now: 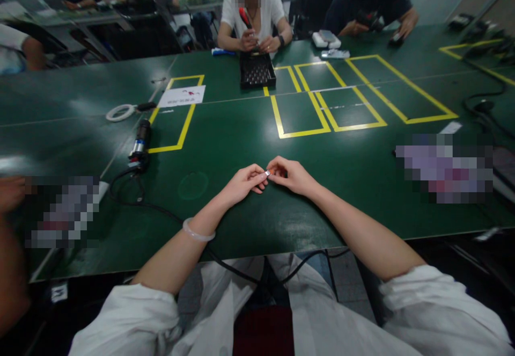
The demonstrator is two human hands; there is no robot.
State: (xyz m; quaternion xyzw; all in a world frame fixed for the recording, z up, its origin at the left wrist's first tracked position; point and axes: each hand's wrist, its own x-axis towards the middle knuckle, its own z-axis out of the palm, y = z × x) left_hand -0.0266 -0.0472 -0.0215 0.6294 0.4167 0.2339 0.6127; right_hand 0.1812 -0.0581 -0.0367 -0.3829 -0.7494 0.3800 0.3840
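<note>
My left hand (pixel 250 181) and my right hand (pixel 293 175) meet above the green table (pixel 233 216), fingertips almost touching. Between them is a tiny part (pixel 267 173), whitish-silver with a bit of orange beside it, too small to name. The left thumb and fingers pinch its silver end. The right fingers are curled closed at the orange side, partly hiding it. A pale bangle (pixel 198 231) circles my left wrist.
A black cylindrical tool (pixel 140 140) with a cable (pixel 161 209) lies on the left, near a white coiled cord (pixel 120 112). Yellow tape outlines (pixel 303 131) mark the table. Across it, a co-worker (pixel 253 17) handles something at a black tray (pixel 257 71). A printed sheet (pixel 182 96) lies left.
</note>
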